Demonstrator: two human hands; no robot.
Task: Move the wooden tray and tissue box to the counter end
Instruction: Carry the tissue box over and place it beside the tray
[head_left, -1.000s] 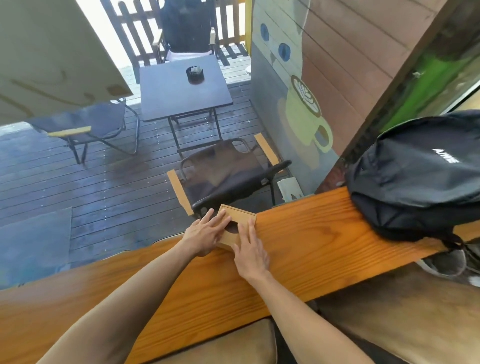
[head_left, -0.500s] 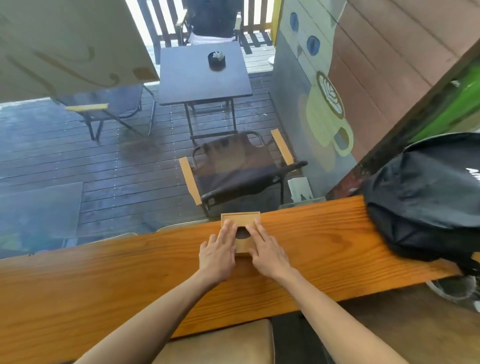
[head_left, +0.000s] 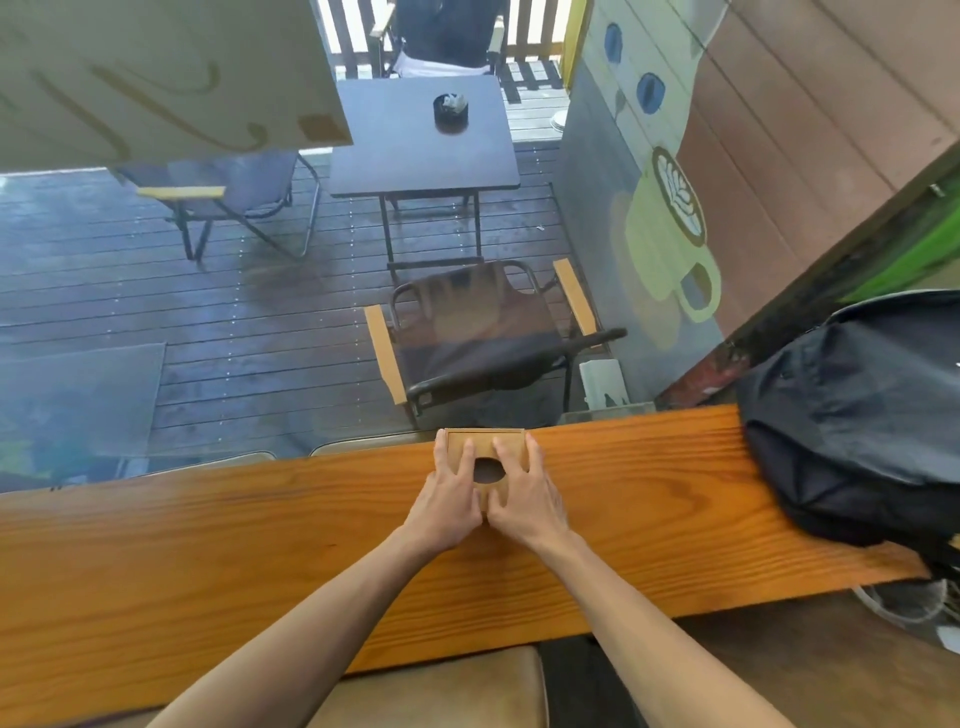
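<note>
1. Head view, the only one you get: your wooden tissue box (head_left: 485, 451) sits at the far edge of the counter (head_left: 260, 545), roughly mid-length, with its dark oval opening facing up.

2. Both your hands are laid over it. The left hand (head_left: 448, 493) covers the left side with fingers spread flat on the lid, and the right hand (head_left: 522, 496) does the same on the right. Palms are pressing down, fingers apart rather than curled around anything, so I'd call it a flat two-handed hold and not a clamp (thumbs are hidden, so I can't tell if they hook the near side).

3. The box's long axis looks like it runs away from you, across the counter's width, with one short end at the far edge. Both hands are about equally near, one per long side.

4. The relation that matters: the black backpack (head_left: 857, 415) takes up the counter's right end, well apart from the box, while the left stretch is bare. My guess is the slide goes along the counter's length, sideways to the box's long axis.

5. No wooden tray in view anywhere.
</note>
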